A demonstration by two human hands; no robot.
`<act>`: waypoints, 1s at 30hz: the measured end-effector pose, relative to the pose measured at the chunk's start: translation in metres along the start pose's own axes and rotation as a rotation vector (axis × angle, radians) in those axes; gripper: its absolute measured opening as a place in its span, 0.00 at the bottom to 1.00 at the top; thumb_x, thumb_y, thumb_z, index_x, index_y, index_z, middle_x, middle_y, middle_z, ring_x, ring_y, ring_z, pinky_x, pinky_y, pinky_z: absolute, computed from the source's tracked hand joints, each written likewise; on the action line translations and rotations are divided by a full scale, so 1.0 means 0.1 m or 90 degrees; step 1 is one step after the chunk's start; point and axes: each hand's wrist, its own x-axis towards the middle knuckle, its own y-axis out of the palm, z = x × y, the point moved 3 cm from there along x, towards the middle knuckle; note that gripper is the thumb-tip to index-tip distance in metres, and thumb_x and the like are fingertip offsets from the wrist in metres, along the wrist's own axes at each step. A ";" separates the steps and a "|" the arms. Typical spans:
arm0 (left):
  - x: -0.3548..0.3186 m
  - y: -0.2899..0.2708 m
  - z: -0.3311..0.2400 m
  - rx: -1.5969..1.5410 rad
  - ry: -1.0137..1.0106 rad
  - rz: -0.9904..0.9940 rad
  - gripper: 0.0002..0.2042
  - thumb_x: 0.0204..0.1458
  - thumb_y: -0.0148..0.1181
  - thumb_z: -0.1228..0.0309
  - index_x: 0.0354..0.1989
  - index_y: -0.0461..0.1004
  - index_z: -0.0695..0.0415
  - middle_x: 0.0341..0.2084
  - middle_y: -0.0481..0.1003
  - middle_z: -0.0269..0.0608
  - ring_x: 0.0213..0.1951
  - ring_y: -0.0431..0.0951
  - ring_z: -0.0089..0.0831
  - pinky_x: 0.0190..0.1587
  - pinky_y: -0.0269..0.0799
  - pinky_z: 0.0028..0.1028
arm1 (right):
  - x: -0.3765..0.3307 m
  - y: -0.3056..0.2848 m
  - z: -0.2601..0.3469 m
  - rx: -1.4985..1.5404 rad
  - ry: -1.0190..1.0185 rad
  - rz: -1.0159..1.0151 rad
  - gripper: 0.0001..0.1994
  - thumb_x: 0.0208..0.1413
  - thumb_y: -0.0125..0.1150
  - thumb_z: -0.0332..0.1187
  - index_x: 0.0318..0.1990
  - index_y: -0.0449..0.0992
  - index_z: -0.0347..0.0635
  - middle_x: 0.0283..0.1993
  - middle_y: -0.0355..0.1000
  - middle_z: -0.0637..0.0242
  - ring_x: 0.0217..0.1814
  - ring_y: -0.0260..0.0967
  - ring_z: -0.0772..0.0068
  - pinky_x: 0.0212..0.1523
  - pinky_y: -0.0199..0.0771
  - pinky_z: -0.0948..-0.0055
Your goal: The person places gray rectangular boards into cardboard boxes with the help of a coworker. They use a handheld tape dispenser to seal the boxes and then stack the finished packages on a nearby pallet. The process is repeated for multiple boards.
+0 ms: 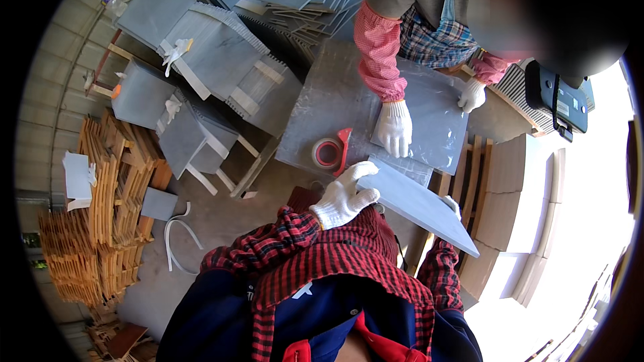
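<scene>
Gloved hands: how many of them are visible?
4: the wearer's left hand, at the left end of the grey panel; the wearer's right hand, partly hidden behind it; the co-worker's right hand and co-worker's left hand.

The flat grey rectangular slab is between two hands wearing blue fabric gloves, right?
Not quite: the gloves aren't blue. The head view shows the slab between the person's left hand and right hand, both wearing white fabric gloves.

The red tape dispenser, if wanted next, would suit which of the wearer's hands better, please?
Probably the left hand: it is near the dispenser, while the right hand is mostly hidden behind the grey slab.
</scene>
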 end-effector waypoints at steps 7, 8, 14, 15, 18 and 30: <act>0.15 -0.06 -0.09 0.005 -0.024 0.048 0.30 0.59 0.62 0.49 0.61 0.66 0.59 0.58 0.71 0.52 0.59 0.73 0.48 0.62 0.68 0.38 | 0.04 -0.10 -0.06 -0.165 -0.125 -0.045 0.14 0.64 0.58 0.36 0.50 0.79 0.36 0.46 0.79 0.56 0.46 0.79 0.61 0.51 0.81 0.63; 0.17 -0.06 -0.09 0.014 -0.021 0.055 0.29 0.59 0.62 0.51 0.62 0.66 0.58 0.59 0.70 0.51 0.60 0.72 0.46 0.61 0.68 0.37 | 0.03 -0.10 -0.06 -0.199 -0.139 -0.043 0.14 0.64 0.58 0.35 0.51 0.78 0.35 0.46 0.79 0.55 0.46 0.79 0.62 0.51 0.81 0.63; 0.18 -0.13 -0.09 0.048 0.008 0.104 0.28 0.58 0.63 0.52 0.59 0.67 0.58 0.57 0.71 0.50 0.58 0.73 0.47 0.60 0.69 0.39 | 0.07 -0.08 -0.07 0.014 0.072 -0.081 0.18 0.64 0.58 0.44 0.46 0.80 0.36 0.42 0.81 0.56 0.41 0.80 0.62 0.44 0.79 0.65; 0.17 -0.14 -0.08 0.057 0.026 0.115 0.28 0.58 0.64 0.51 0.59 0.67 0.58 0.57 0.71 0.50 0.58 0.73 0.47 0.60 0.69 0.39 | 0.13 -0.13 -0.05 0.065 0.170 0.007 0.18 0.64 0.57 0.44 0.46 0.81 0.36 0.42 0.81 0.56 0.40 0.80 0.62 0.44 0.79 0.65; 0.14 -0.19 -0.05 0.102 0.060 0.144 0.29 0.56 0.65 0.48 0.57 0.68 0.58 0.56 0.71 0.51 0.58 0.73 0.50 0.60 0.68 0.41 | 0.03 0.02 0.05 0.090 0.260 0.028 0.19 0.64 0.56 0.45 0.47 0.80 0.35 0.41 0.81 0.57 0.39 0.80 0.63 0.44 0.80 0.64; 0.24 -0.20 0.08 0.142 0.086 0.155 0.37 0.51 0.63 0.37 0.55 0.67 0.57 0.54 0.70 0.53 0.57 0.71 0.52 0.60 0.66 0.48 | -0.24 0.46 0.16 0.104 0.222 -0.089 0.18 0.62 0.59 0.44 0.47 0.80 0.37 0.42 0.80 0.58 0.40 0.78 0.61 0.44 0.78 0.61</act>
